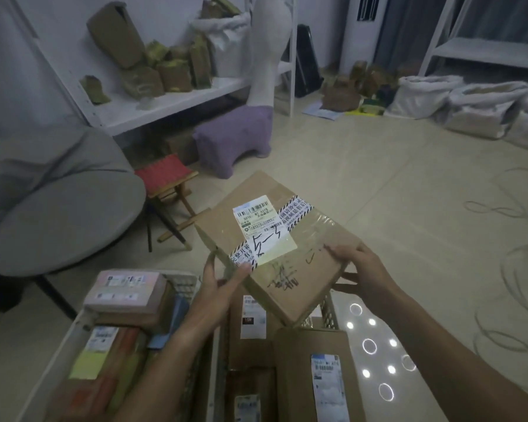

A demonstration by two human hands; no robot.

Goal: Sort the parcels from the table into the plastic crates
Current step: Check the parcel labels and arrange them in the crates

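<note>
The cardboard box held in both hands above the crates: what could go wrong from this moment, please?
1. The cardboard box is tilted and held only at its near corners by the left hand and right hand; it might slip.
2. The right crate below already holds boxes, so it may not lie flat and could stick out above the rim.
3. The left crate is also full, with a pink parcel stacked on top that could be knocked off.

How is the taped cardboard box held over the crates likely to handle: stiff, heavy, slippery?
The cardboard box probably stays stiff: its faces look flat and unbowed. Probably not heavy, since the left hand and right hand hold it tilted by its edges. The glossy tape may be a little slick.
</note>
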